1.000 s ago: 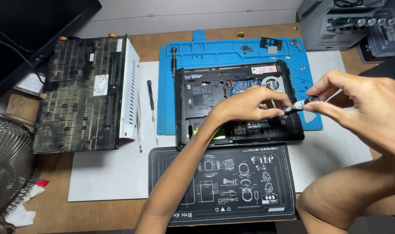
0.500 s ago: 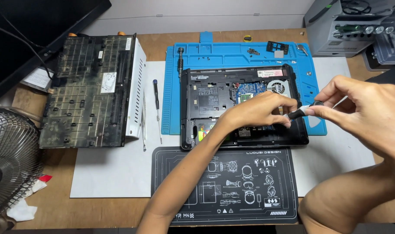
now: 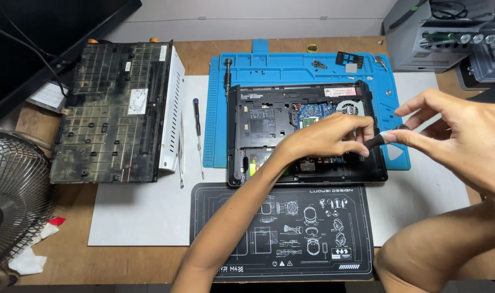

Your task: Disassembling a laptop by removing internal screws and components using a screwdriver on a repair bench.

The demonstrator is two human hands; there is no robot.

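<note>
Over the opened black laptop [image 3: 269, 127] on the blue mat [image 3: 291, 68], left hand [image 3: 326, 138] pinches the screwdriver [image 3: 379, 141] shaft; right hand [image 3: 464, 135] pinches its cap (best kept upright, turned lightly).

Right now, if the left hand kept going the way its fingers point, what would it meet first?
The left hand points right, at the black screwdriver held by the right hand. Its fingertips look already against the handle, with the right hand's fingers just beyond, though depth is hard to judge.
</note>
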